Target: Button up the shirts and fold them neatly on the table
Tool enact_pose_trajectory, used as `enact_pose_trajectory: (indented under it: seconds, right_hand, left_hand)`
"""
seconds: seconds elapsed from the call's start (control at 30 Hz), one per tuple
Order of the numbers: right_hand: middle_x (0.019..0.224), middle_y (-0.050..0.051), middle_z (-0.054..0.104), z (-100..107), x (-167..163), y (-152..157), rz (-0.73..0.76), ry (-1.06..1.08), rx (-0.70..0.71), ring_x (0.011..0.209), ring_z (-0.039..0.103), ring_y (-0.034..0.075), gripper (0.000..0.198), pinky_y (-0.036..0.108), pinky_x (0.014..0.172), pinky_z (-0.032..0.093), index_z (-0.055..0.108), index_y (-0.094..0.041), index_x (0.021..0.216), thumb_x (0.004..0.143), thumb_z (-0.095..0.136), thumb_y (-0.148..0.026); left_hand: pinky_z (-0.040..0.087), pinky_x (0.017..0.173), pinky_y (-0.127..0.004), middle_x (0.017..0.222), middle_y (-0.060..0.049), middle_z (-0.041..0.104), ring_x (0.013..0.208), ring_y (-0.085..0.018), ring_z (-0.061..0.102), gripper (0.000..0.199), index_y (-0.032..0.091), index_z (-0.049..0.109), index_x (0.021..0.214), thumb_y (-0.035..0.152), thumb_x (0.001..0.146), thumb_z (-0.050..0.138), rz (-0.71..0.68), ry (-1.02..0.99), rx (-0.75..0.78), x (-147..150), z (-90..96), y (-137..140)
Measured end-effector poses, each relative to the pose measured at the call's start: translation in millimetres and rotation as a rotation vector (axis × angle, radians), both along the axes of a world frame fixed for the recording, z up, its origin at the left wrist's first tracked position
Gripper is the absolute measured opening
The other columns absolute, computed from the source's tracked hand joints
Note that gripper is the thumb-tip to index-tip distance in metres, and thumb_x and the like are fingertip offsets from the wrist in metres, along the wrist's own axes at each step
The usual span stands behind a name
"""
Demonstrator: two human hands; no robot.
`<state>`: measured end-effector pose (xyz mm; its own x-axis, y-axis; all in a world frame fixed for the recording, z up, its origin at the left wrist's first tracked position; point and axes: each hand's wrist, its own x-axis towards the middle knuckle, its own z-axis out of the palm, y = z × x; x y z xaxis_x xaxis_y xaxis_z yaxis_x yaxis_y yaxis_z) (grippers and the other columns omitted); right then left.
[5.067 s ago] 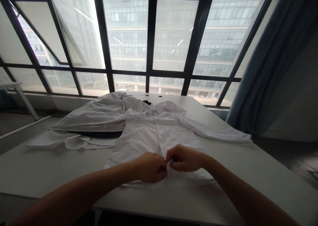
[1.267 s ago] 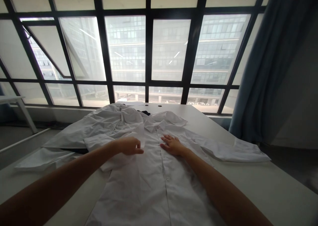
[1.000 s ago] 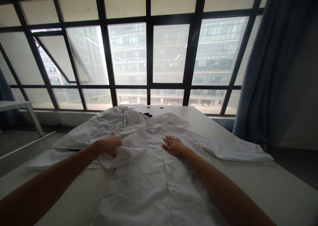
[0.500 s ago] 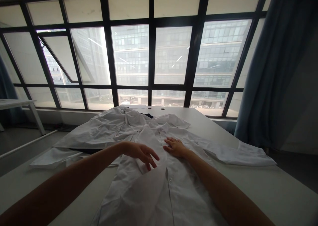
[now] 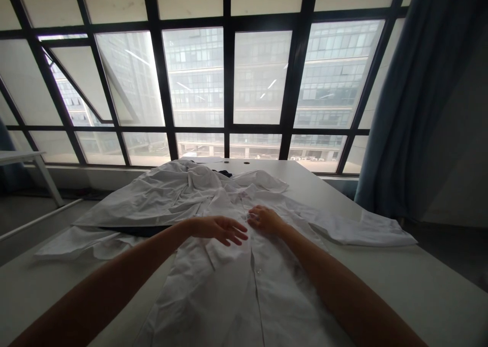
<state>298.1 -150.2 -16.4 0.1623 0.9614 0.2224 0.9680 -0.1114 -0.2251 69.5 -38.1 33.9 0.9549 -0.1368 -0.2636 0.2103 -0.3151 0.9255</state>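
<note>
Two hands lie on a white shirt spread front-up along the middle of the counter, its hem at the near edge and its collar toward the far edge by the window. Left hand: open, fingers extended and pointing right, resting on the shirt's left chest panel and gripping nothing. Right hand: fingers curled loosely on the button placket just below the collar; it presses the cloth, and whether it pinches any fabric cannot be told. Compared with half a second earlier, the left hand has lowered and drawn closer to the right hand, so that the fingertips are now just beside each other, and the sleeve that it was carrying lies folded over the left front panel. One second earlier that same hand was closed on bunched sleeve cloth out at the left of the shirt. Five seconds earlier both hands worked together at the hem near the counter's near edge; both now sit nearer the collar. The right hand has kept its place on the placket over the last second, with its fingers now more curled. The right sleeve extends unfolded toward the right edge of the counter. Other white garments lie heaped at the far left of the counter, touching the shirt's shoulder. A blue curtain hangs at the right of the window.
</note>
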Motion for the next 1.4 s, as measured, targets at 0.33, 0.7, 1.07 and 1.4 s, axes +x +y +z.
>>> enact_pose_trajectory:
  seconds: [0.33, 0.7, 1.07, 1.4]
  right_hand:
    - [0.056, -0.001, 0.060, 41.7, -62.4, -16.0, 0.404, 0.345, -0.108, 0.048, 0.045, 0.008, 0.031, 0.020, 0.047, 0.033, 0.073, -0.015, 0.076, 0.080, 0.062, -0.044]
    - [0.057, -0.005, 0.058, 45.2, -85.9, -38.4, 0.513, 0.231, -0.466, 0.049, 0.047, 0.006, 0.022, 0.018, 0.049, 0.033, 0.071, -0.014, 0.070, 0.074, 0.067, -0.036]
    - [0.057, -0.008, 0.061, 79.7, -77.1, -46.9, 0.352, 0.454, -1.220, 0.059, 0.057, 0.010, 0.020, 0.017, 0.052, 0.037, 0.069, -0.019, 0.083, 0.063, 0.065, -0.015]
    - [0.056, 0.001, 0.061, 87.9, -90.1, -58.5, 0.048, 0.090, -1.023, 0.050, 0.058, 0.013, 0.022, 0.025, 0.056, 0.046, 0.068, -0.014, 0.064, 0.072, 0.062, -0.035]
  left_hand:
    - [0.043, 0.097, -0.039, 0.127, -0.019, 0.058, 0.120, -0.032, 0.053, 0.052, 0.011, 0.060, 0.122, 0.047, 0.084, 0.057, 0.833, -0.126, 1.275, 48.3, -36.0, 87.4]
    - [0.045, 0.077, -0.026, 0.101, -0.012, 0.072, 0.095, -0.022, 0.066, 0.026, 0.015, 0.071, 0.092, 0.034, 0.087, 0.053, 0.956, 0.065, 1.070, 74.3, -46.4, 140.9]
    - [0.045, 0.085, -0.026, 0.113, -0.013, 0.069, 0.107, -0.024, 0.062, 0.027, 0.014, 0.068, 0.102, 0.029, 0.090, 0.049, 1.036, 0.070, 1.096, 55.2, -50.0, 172.7]
    - [0.048, 0.083, -0.028, 0.114, -0.013, 0.068, 0.102, -0.027, 0.065, 0.055, 0.014, 0.066, 0.111, 0.056, 0.076, 0.064, 0.887, 0.160, 1.048, 37.6, -36.6, 150.9]
